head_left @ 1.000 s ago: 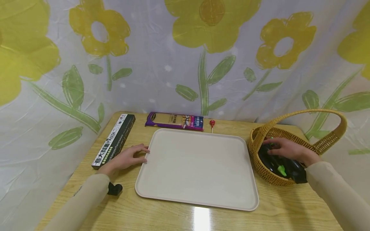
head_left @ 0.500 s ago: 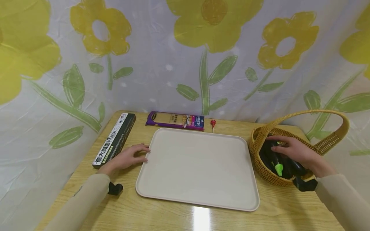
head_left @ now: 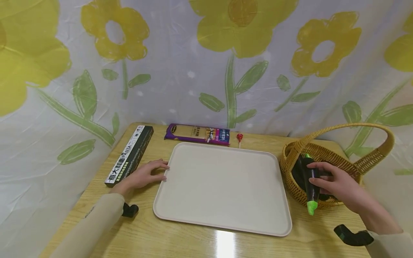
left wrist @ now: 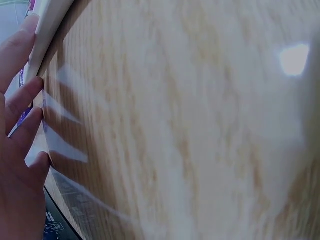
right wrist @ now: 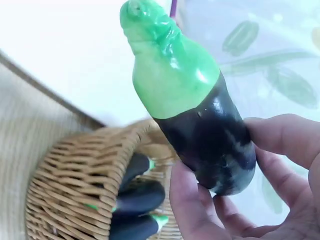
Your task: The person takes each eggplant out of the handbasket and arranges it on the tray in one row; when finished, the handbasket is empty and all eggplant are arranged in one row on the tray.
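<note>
My right hand [head_left: 342,188] grips a dark purple eggplant [head_left: 312,191] above the near side of a wicker basket [head_left: 298,193]. The eggplant's green stem end points toward me. Up close in the right wrist view, thumb and fingers pinch the eggplant [right wrist: 210,140] by its dark part. Several more eggplants [right wrist: 142,198] lie inside the basket. Over on the left, my left hand [head_left: 145,175] touches the left edge of a large cream tray [head_left: 222,186] with its fingertips. Those fingers are loosely extended, and the left wrist view shows them at the tray's side.
A black and white pasta box [head_left: 129,156] lies left of the tray, near my left wrist. Behind the tray lie a purple pasta packet [head_left: 197,134] and a red lollipop [head_left: 240,137]. The basket's tall handle [head_left: 348,124] arches over it. A flowered curtain [head_left: 180,71] backs the table.
My right hand has lifted an eggplant out of the basket and drawn it toward me. The left hand stays at the tray's edge.
</note>
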### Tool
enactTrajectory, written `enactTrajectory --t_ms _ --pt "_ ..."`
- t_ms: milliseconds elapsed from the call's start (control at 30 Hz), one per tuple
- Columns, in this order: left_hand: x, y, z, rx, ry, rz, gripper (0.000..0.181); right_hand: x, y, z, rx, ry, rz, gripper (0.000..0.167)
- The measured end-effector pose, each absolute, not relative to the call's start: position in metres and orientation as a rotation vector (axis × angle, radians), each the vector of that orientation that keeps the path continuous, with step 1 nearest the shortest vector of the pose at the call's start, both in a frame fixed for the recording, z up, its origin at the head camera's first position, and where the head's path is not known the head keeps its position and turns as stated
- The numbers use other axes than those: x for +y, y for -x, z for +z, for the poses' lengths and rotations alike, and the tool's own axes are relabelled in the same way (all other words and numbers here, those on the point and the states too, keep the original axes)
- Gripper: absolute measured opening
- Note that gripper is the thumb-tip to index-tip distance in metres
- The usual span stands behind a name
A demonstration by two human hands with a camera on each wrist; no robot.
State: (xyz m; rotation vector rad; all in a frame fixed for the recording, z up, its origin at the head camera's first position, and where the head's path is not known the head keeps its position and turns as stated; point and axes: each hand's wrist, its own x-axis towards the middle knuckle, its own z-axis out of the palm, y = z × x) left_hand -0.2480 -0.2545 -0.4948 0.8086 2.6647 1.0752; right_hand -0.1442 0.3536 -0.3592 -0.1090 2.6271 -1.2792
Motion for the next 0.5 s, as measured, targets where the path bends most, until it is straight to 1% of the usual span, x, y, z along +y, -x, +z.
enactTrajectory --t_ms 267,500 --pt "-0.253 0.248 -0.494 2.656 -0.792 1.077 0.04 0.345 0.125 -0.36 2.57 0.122 -1.322 0.052" --pt "-0.253 0.25 -0.492 2.634 -0.759 1.076 0.042 0.32 0.119 -0.361 2.545 0.134 -1.305 0.051"
